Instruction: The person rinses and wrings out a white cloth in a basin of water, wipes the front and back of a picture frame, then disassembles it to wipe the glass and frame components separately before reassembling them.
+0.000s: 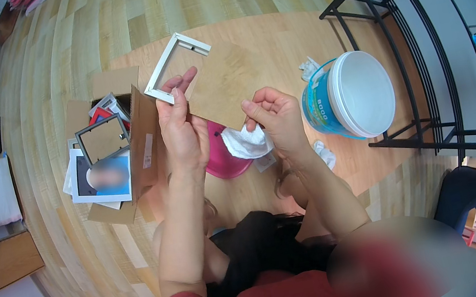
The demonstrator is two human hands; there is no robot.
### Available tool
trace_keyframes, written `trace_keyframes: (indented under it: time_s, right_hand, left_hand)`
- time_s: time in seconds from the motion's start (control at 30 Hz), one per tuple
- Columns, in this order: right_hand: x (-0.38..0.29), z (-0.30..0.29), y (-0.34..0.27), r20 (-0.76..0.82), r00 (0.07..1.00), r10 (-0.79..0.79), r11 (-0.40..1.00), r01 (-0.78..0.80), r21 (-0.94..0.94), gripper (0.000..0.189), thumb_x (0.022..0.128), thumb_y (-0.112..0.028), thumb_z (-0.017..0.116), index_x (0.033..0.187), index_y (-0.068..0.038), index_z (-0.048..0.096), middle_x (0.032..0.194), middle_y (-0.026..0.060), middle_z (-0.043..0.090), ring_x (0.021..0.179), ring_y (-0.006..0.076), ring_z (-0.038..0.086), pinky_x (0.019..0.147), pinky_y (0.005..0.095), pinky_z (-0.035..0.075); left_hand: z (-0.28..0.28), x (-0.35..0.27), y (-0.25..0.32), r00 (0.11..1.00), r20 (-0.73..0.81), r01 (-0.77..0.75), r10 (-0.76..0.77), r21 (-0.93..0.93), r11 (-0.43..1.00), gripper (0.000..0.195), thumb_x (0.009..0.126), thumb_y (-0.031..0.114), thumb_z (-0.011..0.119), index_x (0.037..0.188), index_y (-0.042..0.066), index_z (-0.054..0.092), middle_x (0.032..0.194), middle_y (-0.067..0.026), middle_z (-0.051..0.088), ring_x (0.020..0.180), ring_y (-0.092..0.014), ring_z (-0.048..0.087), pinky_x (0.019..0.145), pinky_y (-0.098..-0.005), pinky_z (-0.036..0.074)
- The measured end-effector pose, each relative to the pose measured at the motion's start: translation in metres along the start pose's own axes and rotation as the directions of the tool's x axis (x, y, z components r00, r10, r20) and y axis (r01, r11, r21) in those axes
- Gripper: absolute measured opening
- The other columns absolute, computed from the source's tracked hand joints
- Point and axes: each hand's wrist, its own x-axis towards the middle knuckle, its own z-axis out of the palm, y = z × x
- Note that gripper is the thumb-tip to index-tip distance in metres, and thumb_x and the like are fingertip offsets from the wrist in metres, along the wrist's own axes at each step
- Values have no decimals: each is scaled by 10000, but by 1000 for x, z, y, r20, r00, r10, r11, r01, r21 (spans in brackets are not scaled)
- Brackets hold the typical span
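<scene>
My left hand (182, 125) holds a white frame piece (161, 66) at its lower corner. The piece has three visible sides and an open right side. My right hand (275, 118) pinches a crumpled white cloth or tissue (247, 143) between thumb and fingers. Below and between my hands lies a brown board (220, 87), with a pink item (226, 165) partly under it. The cloth is apart from the frame piece. Part of the pink item is hidden by my left hand and the cloth.
At left, an open cardboard box (141, 141) holds picture frames, with a dark frame (102, 139) and a printed picture on top. A blue-and-white plastic bucket (364, 93) stands at right, near crumpled white tissues (310, 68) and a black metal rack (394, 35).
</scene>
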Motion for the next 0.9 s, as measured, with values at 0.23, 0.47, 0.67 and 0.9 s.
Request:
trace_keyframes:
  time_s: [0.23, 0.47, 0.67, 0.9]
  right_hand:
    - [4, -7, -7, -11, 980, 197, 943, -193, -273, 238, 869, -210, 691, 829, -1, 587, 596, 38, 592, 474, 48, 489, 456, 177, 370]
    - [-1, 6, -5, 139, 984, 110, 991, -119, 54, 242, 909, -226, 626, 941, 11, 593, 759, 46, 631, 588, 60, 515, 549, 208, 408]
    - [-6, 10, 0, 90, 995, 52, 997, -57, 48, 255, 918, -184, 592, 1064, 24, 568, 862, 63, 643, 650, 87, 556, 589, 229, 444]
    - [-8, 16, -4, 48, 995, 85, 981, -92, 169, 289, 928, -204, 575, 1092, 34, 560, 848, 19, 615, 606, 42, 522, 518, 188, 393]
  left_hand:
    - [4, 0, 0, 999, -23, -37, 39, 92, 995, 184, 1006, 137, 398, 1156, 44, 449, 1343, -202, 452, 1199, -268, 502, 985, -402, 477]
    - [7, -2, 5, 1000, -25, -11, 12, 30, 999, 203, 1005, 130, 410, 1179, 25, 421, 1318, -221, 462, 1189, -259, 503, 989, -397, 469]
    - [6, -2, 1, 999, -36, 34, -33, 23, 999, 247, 1011, 158, 406, 1221, 29, 385, 1329, -231, 460, 1192, -259, 504, 994, -381, 462]
    - [8, -3, -2, 998, 5, 60, -60, 41, 997, 302, 1016, 176, 398, 1266, 12, 355, 1324, -231, 471, 1169, -260, 525, 982, -382, 468]
